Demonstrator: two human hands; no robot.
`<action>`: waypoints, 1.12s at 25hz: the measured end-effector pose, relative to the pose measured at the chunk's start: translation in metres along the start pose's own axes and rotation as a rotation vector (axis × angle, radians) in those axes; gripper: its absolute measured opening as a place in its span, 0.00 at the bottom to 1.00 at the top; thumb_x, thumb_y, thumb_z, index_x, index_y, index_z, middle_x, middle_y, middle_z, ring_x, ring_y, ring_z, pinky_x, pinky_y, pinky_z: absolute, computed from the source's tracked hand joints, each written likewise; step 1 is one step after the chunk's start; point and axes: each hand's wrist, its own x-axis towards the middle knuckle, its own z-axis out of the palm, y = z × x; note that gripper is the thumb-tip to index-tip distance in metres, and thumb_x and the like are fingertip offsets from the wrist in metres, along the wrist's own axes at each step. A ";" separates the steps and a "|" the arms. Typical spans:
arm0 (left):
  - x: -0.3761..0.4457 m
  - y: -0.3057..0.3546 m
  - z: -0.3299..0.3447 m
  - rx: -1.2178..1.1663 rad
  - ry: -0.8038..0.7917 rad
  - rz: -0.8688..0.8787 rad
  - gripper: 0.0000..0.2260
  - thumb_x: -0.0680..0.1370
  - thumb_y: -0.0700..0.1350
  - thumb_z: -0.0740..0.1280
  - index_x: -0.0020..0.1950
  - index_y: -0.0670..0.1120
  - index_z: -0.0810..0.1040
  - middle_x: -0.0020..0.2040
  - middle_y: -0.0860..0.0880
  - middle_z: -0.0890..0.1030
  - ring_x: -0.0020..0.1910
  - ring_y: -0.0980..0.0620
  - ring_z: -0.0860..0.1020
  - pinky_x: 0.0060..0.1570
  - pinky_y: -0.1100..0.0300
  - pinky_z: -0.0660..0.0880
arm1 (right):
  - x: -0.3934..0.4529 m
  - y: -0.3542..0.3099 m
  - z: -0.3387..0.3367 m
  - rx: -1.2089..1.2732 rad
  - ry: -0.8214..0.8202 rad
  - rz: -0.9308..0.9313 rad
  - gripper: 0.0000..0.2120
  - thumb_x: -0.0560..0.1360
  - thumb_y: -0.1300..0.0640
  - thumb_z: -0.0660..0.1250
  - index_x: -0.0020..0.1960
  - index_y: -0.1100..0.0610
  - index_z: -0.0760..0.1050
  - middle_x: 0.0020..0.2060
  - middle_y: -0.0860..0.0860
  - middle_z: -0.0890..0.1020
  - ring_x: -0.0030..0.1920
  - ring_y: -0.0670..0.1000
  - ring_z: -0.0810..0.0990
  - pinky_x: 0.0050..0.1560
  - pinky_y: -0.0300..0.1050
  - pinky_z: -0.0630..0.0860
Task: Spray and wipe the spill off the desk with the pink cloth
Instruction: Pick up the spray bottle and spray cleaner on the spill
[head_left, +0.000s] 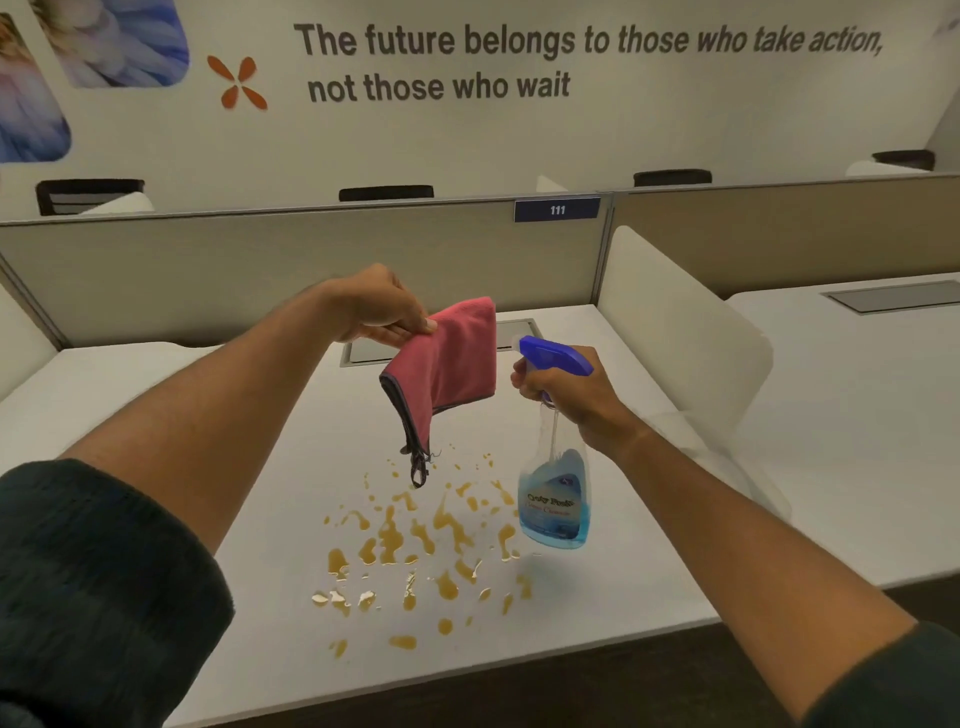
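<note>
The left hand (376, 306) pinches the top edge of the cloth (449, 364) between thumb and fingers, holding it in the air above the desk (156, 395); the right hand (561, 387) is curled round the neck of the bottle (555, 467), a finger at the front under the blue spray head (553, 353), the nozzle pointing left toward the cloth.

The bottle is clear plastic, held upright and clear of the desk; blue liquid fills roughly its lower half, behind a blue label whose print is too blurred to read.

The cloth is pink, folded, with a dark grey hem; it hangs from the hand in a loose drape, its lowest corner ending in a frayed dark tab just over the far edge of the spill (415, 551). The spill is a scatter of amber drops and streaks on the white desk, below and between the two hands; the bottle hangs over its right edge.
</note>
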 end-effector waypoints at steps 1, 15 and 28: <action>0.001 0.001 0.004 0.004 -0.011 0.004 0.04 0.71 0.34 0.74 0.44 0.37 0.82 0.32 0.47 0.83 0.28 0.56 0.81 0.30 0.65 0.79 | -0.001 0.002 -0.004 0.033 0.022 0.001 0.20 0.69 0.68 0.72 0.61 0.64 0.75 0.48 0.57 0.84 0.46 0.51 0.83 0.39 0.38 0.79; 0.022 0.001 0.040 0.016 -0.082 -0.009 0.02 0.72 0.33 0.73 0.43 0.38 0.82 0.29 0.48 0.83 0.26 0.57 0.80 0.29 0.67 0.77 | 0.040 0.016 -0.085 0.017 -0.089 -0.035 0.14 0.72 0.67 0.71 0.57 0.59 0.78 0.49 0.54 0.84 0.51 0.52 0.83 0.45 0.38 0.80; 0.057 -0.007 0.065 -0.002 -0.033 -0.116 0.02 0.71 0.33 0.73 0.41 0.38 0.82 0.29 0.49 0.83 0.27 0.57 0.81 0.31 0.66 0.78 | 0.130 0.076 -0.119 0.095 -0.123 -0.011 0.19 0.72 0.67 0.72 0.61 0.65 0.75 0.53 0.60 0.83 0.54 0.59 0.81 0.45 0.41 0.81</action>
